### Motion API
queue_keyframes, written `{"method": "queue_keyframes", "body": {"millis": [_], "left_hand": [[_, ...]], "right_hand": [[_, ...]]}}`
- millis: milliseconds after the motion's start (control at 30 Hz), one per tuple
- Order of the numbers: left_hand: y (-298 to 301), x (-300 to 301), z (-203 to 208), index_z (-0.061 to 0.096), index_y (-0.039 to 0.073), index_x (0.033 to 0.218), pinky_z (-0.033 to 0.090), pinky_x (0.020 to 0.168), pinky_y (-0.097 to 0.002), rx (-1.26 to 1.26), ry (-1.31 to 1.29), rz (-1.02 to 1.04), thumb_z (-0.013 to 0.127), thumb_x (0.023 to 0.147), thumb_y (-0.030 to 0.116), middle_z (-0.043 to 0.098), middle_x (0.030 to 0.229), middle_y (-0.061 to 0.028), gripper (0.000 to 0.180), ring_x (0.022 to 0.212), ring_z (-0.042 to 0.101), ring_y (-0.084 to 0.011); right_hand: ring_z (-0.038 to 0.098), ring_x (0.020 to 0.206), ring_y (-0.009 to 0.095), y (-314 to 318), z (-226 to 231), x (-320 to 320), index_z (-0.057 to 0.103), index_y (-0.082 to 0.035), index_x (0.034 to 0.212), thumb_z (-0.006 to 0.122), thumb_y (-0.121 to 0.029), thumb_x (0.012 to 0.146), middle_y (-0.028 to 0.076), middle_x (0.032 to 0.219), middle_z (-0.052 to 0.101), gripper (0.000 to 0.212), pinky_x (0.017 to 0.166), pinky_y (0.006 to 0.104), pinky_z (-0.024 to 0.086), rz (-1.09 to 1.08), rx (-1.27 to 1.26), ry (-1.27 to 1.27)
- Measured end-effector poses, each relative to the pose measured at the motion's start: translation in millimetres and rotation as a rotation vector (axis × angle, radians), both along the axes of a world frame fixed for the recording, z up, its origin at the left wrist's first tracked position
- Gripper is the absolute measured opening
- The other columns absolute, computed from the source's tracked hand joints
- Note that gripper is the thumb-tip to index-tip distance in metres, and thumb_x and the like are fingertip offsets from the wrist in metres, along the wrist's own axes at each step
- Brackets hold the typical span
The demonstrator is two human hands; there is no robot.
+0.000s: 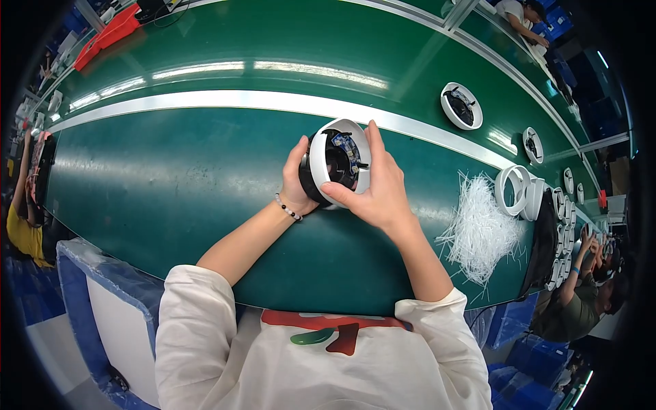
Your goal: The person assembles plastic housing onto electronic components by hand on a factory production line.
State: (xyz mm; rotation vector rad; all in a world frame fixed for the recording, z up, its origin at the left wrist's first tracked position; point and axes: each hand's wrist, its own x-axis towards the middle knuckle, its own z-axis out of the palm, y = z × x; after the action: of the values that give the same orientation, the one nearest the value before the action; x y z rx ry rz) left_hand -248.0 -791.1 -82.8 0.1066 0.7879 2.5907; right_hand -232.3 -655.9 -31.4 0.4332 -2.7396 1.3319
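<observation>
Between my two hands, above the green worktable point(205, 171), is a round white plastic housing point(318, 158). Inside it a blue circuit board point(348, 149) and black parts show, and its far-left side is black. My left hand point(295, 176), with a beaded bracelet at the wrist, wraps the housing's left side and underside; most of those fingers are hidden behind it. My right hand point(377, 183) grips the right side, thumb on the near rim and fingers along the outer wall. The housing is tilted, its opening facing up toward me.
To the right lies a heap of thin white strips point(484, 229), beside white rings point(511, 190) and a black cloth-like thing point(542, 239). Beyond the pale rail, similar housings point(461, 106) sit on a green conveyor point(294, 41). A red bin point(108, 37) stands far left; other people work at both sides.
</observation>
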Motion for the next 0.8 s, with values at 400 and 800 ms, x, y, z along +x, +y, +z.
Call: {"method": "queue_keyframes", "body": {"millis": [400, 800], "left_hand": [[3, -2, 24, 0.047, 0.004, 0.11, 0.043, 0.082, -0.0356, 0.107, -0.254, -0.033, 0.033, 0.078, 0.056, 0.056, 0.097, -0.0116, 0.062, 0.089, 0.055, -0.0236], [24, 7, -7, 0.043, 0.006, 0.116, 0.039, 0.087, -0.0377, 0.113, -0.145, -0.053, 0.029, 0.081, 0.049, 0.051, 0.109, -0.0117, 0.057, 0.099, 0.05, -0.0239]], "right_hand": [[0.012, 0.123, 0.039, 9, 9, -16, 0.01, 0.004, 0.129, 0.07, -0.053, 0.05, 0.027, 0.132, 0.012, 0.114, 0.1, 0.0421, 0.015, 0.314, 0.127, 0.168], [0.023, 0.118, 0.037, 32, 8, 2, 0.017, 0.005, 0.127, 0.078, -0.043, 0.043, 0.025, 0.129, 0.021, 0.114, 0.096, 0.0425, 0.023, 0.31, 0.095, 0.21]]}}
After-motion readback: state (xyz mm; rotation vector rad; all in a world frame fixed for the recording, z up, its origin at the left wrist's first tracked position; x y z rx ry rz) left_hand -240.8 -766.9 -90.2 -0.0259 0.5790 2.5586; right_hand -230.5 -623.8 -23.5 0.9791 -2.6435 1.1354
